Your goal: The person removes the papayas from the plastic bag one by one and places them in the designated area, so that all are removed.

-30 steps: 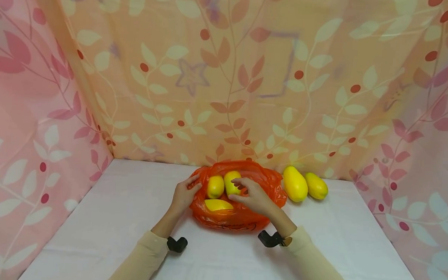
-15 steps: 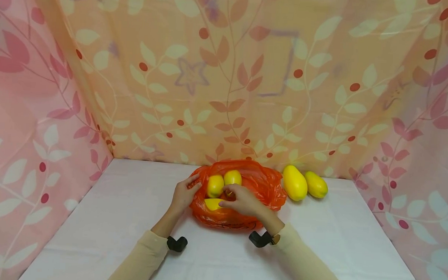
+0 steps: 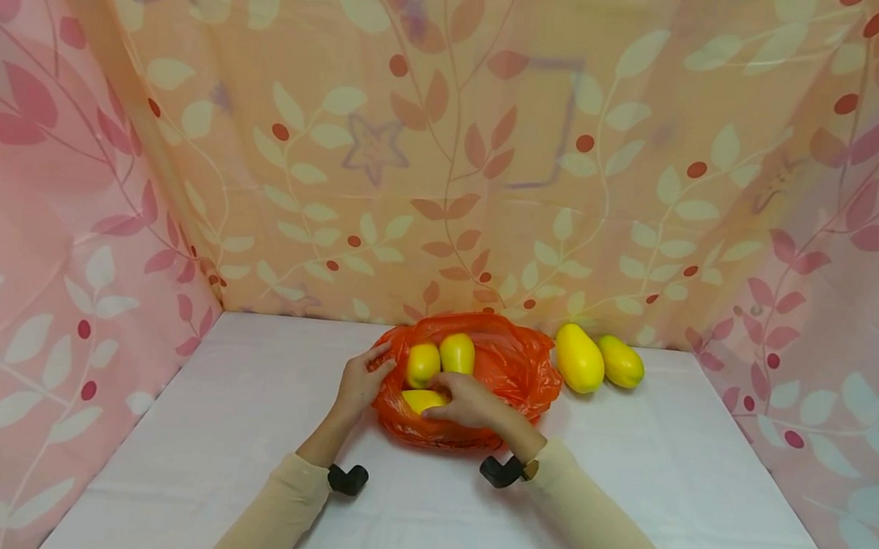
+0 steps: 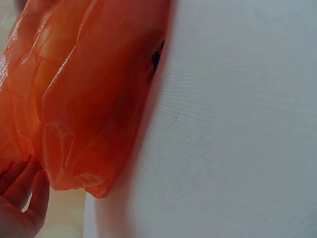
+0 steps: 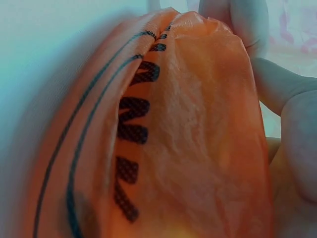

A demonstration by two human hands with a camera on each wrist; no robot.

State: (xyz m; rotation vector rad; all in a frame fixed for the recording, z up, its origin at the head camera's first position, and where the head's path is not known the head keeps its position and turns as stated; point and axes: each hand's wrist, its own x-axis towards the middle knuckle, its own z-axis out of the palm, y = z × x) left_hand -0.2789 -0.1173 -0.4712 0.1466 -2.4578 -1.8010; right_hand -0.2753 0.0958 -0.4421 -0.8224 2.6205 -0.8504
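Observation:
A red plastic bag (image 3: 516,366) lies with its mouth open at the back of the table, and printed black marks run along its side in the right wrist view. My left hand (image 3: 361,382) holds the bag's left rim; in the left wrist view its fingers (image 4: 20,183) meet the crumpled plastic. Inside the bag are three yellow fruits. My right hand (image 3: 467,401) reaches in over the front rim, thumb and fingers around the right end of the front yellow mango (image 3: 419,401). Behind it sit a rounder yellow fruit (image 3: 423,364) and another yellow fruit (image 3: 457,353).
Two more yellow mangoes stand right of the bag: a larger one (image 3: 579,358) and a smaller, greenish-tipped one (image 3: 621,362). White cloth covers the table (image 3: 261,397). A leaf-patterned curtain (image 3: 442,186) rises directly behind the bag, with pink curtains at both sides.
My right hand has moved left and down from above the back fruit to the front mango. The left hand stays at the bag's rim.

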